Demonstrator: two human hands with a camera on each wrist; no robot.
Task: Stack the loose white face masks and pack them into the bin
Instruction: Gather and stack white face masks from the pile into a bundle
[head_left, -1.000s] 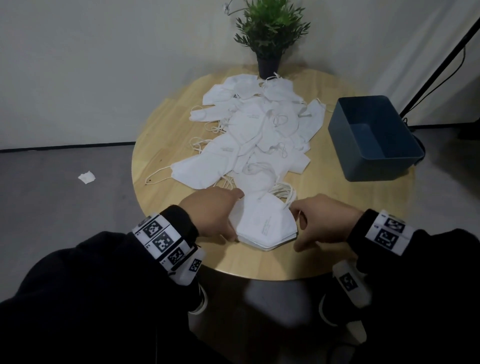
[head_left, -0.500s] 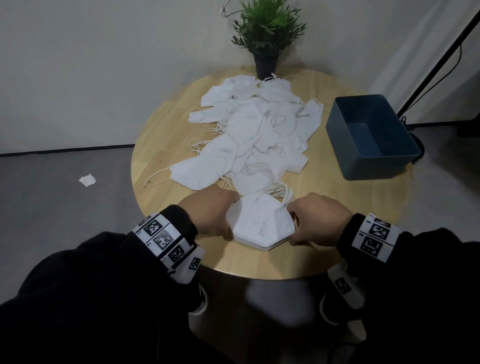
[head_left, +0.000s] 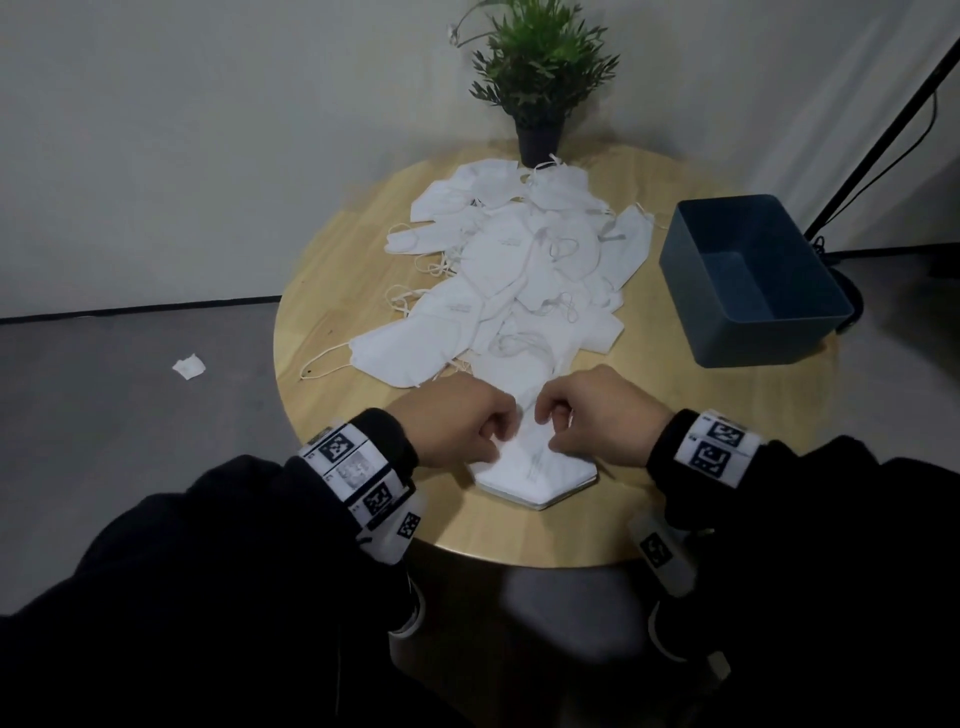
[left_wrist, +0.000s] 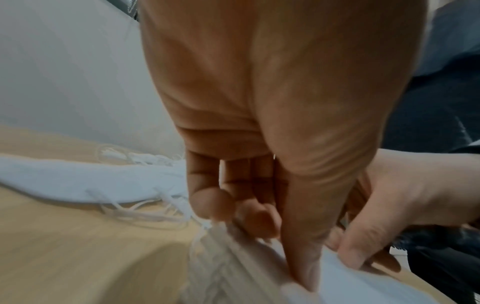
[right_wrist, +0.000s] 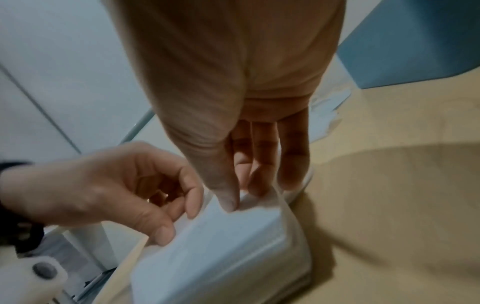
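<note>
A neat stack of white masks (head_left: 535, 470) lies near the front edge of the round wooden table (head_left: 337, 270). My left hand (head_left: 496, 434) and right hand (head_left: 545, 423) sit close together on its far half, fingers curled, pinching the top layers. In the left wrist view my left hand (left_wrist: 262, 224) has its thumb pressed on the stack (left_wrist: 241, 267) and its fingers at the ear-loop edge. The right wrist view shows my right hand (right_wrist: 241, 197) pinching a mask edge on the stack (right_wrist: 228, 251). Several loose masks (head_left: 509, 270) lie heaped mid-table. The dark blue bin (head_left: 691, 291) stands at the right.
A potted green plant (head_left: 540, 73) stands at the table's far edge, just behind the loose masks. A scrap of white paper (head_left: 188, 366) lies on the grey floor to the left. A black stand with a cable (head_left: 883, 140) leans past the bin.
Both hands have moved in from the stack's left and right sides to meet over its middle, fingers now curled onto the top masks.
</note>
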